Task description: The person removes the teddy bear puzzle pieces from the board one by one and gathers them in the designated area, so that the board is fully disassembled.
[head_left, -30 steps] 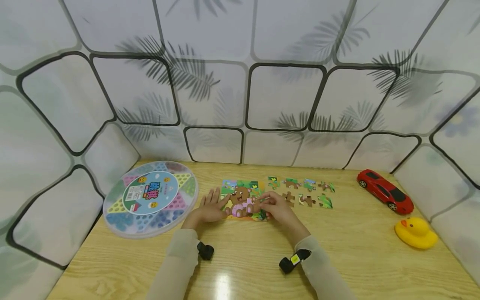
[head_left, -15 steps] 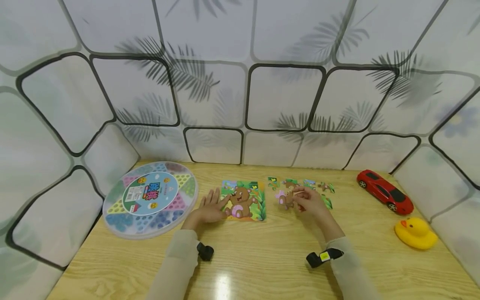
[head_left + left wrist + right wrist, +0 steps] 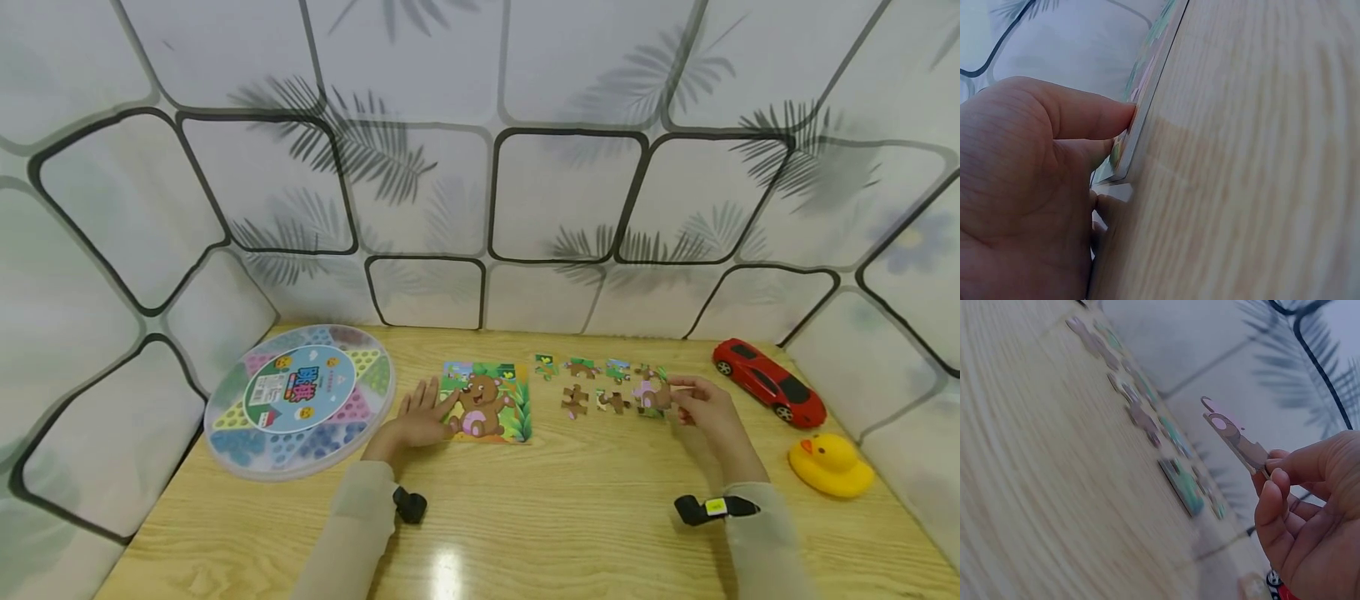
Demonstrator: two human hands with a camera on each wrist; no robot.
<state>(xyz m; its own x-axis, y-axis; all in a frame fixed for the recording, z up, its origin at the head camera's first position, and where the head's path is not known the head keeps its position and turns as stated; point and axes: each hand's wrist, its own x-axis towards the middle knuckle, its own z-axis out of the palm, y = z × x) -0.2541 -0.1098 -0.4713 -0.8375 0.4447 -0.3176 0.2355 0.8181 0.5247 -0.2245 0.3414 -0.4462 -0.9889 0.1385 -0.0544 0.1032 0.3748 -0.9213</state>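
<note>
My right hand (image 3: 707, 417) pinches a brown-and-pink puzzle piece (image 3: 649, 395) between thumb and fingers. In the right wrist view this piece (image 3: 1241, 442) is tilted and held above the table, near a green piece (image 3: 1182, 487) that lies flat. My left hand (image 3: 414, 421) rests with straight, spread fingers at the left side of the bear puzzle board (image 3: 522, 421). In the left wrist view, a digit of the left hand (image 3: 1029, 169) touches the board's edge (image 3: 1132, 140). The board carries a picture of a brown bear with a pink belly.
Several loose puzzle pieces (image 3: 575, 402) lie in two rows right of the board. A round Chinese checkers set (image 3: 375, 396) is at the left, by the wall. A red toy car (image 3: 772, 383) and a yellow rubber duck (image 3: 831, 467) stand at the right.
My right hand has moved right with the puzzle piece, from over the board, across the loose pieces, to their right end. The left hand has stayed in place.
</note>
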